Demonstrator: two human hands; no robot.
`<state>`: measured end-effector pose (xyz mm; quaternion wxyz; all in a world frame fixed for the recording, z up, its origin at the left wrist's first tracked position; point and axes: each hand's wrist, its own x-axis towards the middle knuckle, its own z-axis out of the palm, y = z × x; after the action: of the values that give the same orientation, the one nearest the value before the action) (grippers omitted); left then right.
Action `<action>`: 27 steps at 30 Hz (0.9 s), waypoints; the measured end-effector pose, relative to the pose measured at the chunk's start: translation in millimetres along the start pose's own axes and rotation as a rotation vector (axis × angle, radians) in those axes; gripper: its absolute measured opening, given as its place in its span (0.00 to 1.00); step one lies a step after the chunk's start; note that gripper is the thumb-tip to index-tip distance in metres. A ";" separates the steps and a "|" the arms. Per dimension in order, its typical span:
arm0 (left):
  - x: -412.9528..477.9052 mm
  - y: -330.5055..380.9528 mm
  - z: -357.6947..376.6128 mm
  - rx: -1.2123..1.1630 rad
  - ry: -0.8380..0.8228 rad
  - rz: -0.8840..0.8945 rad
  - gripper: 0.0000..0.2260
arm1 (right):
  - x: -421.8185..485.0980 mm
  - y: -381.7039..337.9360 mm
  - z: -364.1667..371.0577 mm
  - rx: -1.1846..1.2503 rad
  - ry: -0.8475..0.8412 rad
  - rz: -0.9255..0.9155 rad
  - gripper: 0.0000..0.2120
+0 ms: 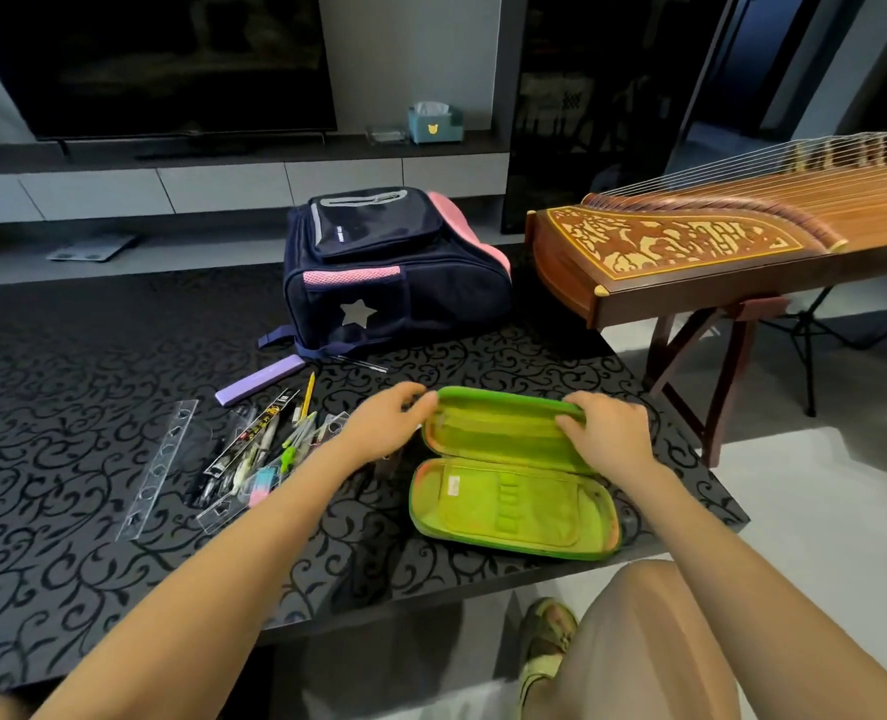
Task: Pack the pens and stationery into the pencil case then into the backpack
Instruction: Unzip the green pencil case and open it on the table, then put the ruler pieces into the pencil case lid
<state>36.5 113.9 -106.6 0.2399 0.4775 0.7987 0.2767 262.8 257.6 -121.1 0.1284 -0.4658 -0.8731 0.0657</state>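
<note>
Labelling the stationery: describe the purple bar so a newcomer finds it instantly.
Start at the navy backpack on the black table. The purple bar lies just before its left corner, beyond the pen pile. It alone is flat, opaque and lilac.

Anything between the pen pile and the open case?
No object. Only the left hand, gripping the left end of the case, lies between it and the pen pile. The case is open.
</note>
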 end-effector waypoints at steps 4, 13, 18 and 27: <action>-12.8 -42.0 -33.6 0.047 0.245 -0.134 0.14 | 37.3 -14.1 12.9 -0.208 -0.153 0.046 0.18; -83.4 -164.7 -91.5 0.438 0.548 -0.556 0.15 | -6.6 -175.2 49.7 -0.292 -0.135 -0.442 0.16; -98.4 -205.9 -92.1 0.412 0.388 -0.762 0.24 | -21.4 -207.2 81.5 -0.469 -0.257 -0.328 0.25; -94.7 -218.8 -100.2 0.280 0.380 -0.697 0.16 | -23.6 -215.9 77.2 -0.479 -0.083 -0.473 0.30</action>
<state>-125.6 -77.8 -168.9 0.1006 0.1470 0.9724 0.1508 81.4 118.1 -148.3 -0.0088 -0.2642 -0.9521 -0.1538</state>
